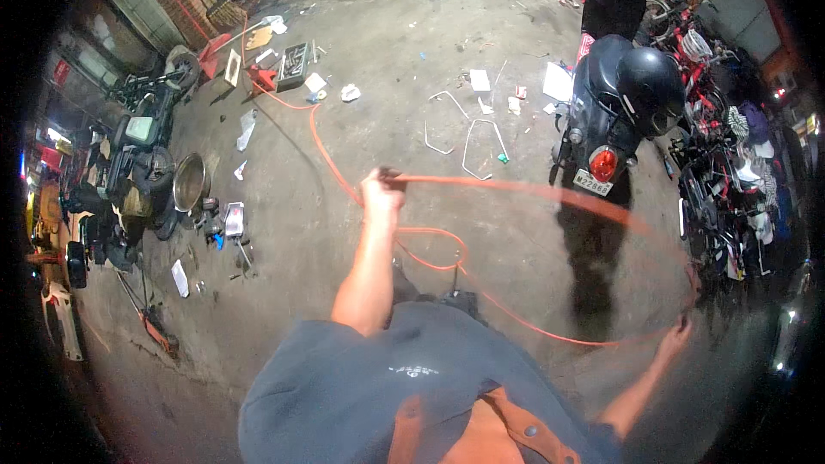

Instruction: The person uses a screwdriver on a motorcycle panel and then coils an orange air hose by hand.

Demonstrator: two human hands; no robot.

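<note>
A long orange hose [464,180] is strung between my two hands. My left hand [381,192] is closed around it, raised in front of my body near the middle of the view. Far out to the right, low down, my right hand [674,339] is also closed on the hose, slightly smeared. The span between them bows outward and blurs with motion. Lower loops of the same hose hang or lie by my legs, and I cannot tell which. Past my left hand, the hose leads over the concrete toward the far left.
A dark motorbike [601,112] with a black helmet [650,86] on it stands at right. Bicycles and clutter [730,163] line the right side. Bent metal rods [484,150] and papers lie ahead. At left are a grey toolbox [293,65], a metal basin [190,182] and vehicle parts.
</note>
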